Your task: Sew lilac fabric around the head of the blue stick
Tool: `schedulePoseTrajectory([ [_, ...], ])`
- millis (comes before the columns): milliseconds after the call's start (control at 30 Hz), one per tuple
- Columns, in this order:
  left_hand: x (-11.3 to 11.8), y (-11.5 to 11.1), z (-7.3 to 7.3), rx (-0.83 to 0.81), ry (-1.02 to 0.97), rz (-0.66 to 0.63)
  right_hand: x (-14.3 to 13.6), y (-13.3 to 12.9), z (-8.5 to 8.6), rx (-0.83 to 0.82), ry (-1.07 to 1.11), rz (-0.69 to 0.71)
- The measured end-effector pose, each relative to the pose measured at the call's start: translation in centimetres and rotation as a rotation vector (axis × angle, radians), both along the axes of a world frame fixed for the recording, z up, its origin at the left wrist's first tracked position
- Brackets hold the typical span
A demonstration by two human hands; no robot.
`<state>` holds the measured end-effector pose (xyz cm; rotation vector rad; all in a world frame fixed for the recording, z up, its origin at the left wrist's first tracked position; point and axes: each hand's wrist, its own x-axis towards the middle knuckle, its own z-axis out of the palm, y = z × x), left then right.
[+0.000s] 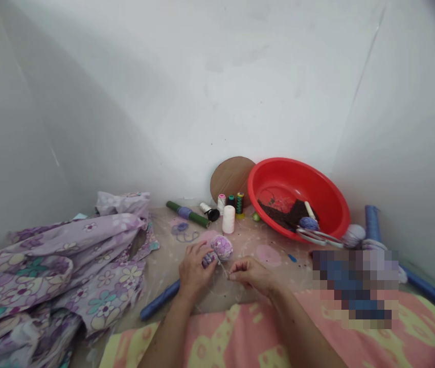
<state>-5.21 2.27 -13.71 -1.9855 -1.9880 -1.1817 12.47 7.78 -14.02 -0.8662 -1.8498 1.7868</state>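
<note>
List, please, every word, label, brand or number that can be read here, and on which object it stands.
No word, brand or number is readable.
Spool with pink top, spool with green top: any print is too small to read.
Round purple-and-white piece, red basin: no lettering visible.
Pixelated patch at right: cannot be read.

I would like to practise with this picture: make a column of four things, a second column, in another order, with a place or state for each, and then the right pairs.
1. Round purple-and-white yarn piece
2. Dark green stick
3. Round brown cardboard piece
4. Purple floral fabric

A. Heaped at the picture's left side
B. Partly hidden behind the red plastic basin
C. At the left hand
D. Wrapped partly with violet-blue yarn

Pairs: 1-C, 2-D, 3-B, 4-A
</note>
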Motion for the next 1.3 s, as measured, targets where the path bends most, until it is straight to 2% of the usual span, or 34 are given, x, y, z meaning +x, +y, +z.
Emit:
schedulePoseTrajectory([
  [267, 0.1, 0.0, 0.0, 0.118, 0.018, -0.113, 0.1, -0.3, 0.0, 0.001, 0.054, 0.069],
  [433, 0.2, 0.0, -0.3, 0.119, -0.004, -0.137, 0.2, -0.2, 0.0, 0.024, 0.038, 0.089],
  [767, 0.0, 0.3, -0.5, 0.111, 0.000, -0.108, 0.5, 0.3, 0.3, -0.100, 0.235, -0.065],
  [933, 0.2, -0.1, -0.1, 0.155, -0.005, -0.099, 0.6, 0.4, 0.3, -0.177, 0.352, -0.106],
  [1167, 1.2, -0.7, 0.6, 0.210, -0.002, -0.057, 0.7, 0.2, 1.0, -0.228, 0.378, -0.147],
  [1300, 2.0, -1.0, 0.6, 0.183, 0.046, -0.083, 0.6, 0.1, 1.2, -0.233, 0.380, -0.146],
])
